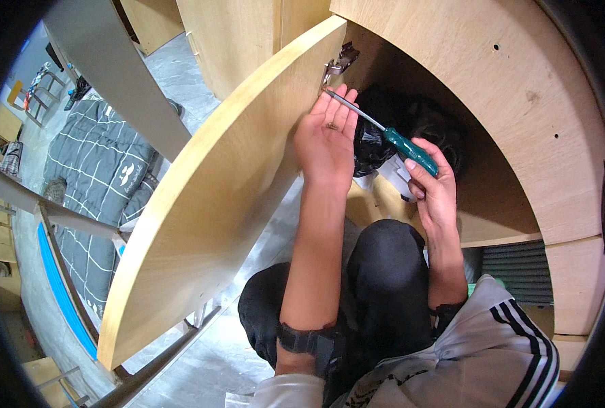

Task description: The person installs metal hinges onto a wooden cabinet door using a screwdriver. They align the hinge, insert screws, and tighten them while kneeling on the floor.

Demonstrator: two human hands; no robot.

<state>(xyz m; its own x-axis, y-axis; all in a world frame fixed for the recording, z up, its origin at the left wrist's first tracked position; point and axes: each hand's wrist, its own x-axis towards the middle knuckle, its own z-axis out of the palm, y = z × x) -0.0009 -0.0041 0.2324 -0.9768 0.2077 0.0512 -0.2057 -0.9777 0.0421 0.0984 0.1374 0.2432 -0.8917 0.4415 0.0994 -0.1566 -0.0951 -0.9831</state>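
Note:
My right hand point(433, 178) is closed round the green handle of a screwdriver point(403, 144). The metal shaft points up and left, its tip close to the door's inner face just below a metal hinge point(343, 60). Whether the tip touches anything is too small to tell. Below the tip, my left hand point(326, 139) lies palm up with its fingers stretched out. Small brass-coloured pieces point(331, 126), seemingly screws, rest loose on it. The light wooden cabinet door point(214, 183) stands swung out to the left of my left forearm.
Black plastic bags point(370, 146) and a white object lie inside the cabinet behind my hands. The curved wooden cabinet front point(520, 81) rises at the right. My knees are close under my forearms. Past the door are a metal bed frame point(112, 61) and a dark checked quilt point(95, 163).

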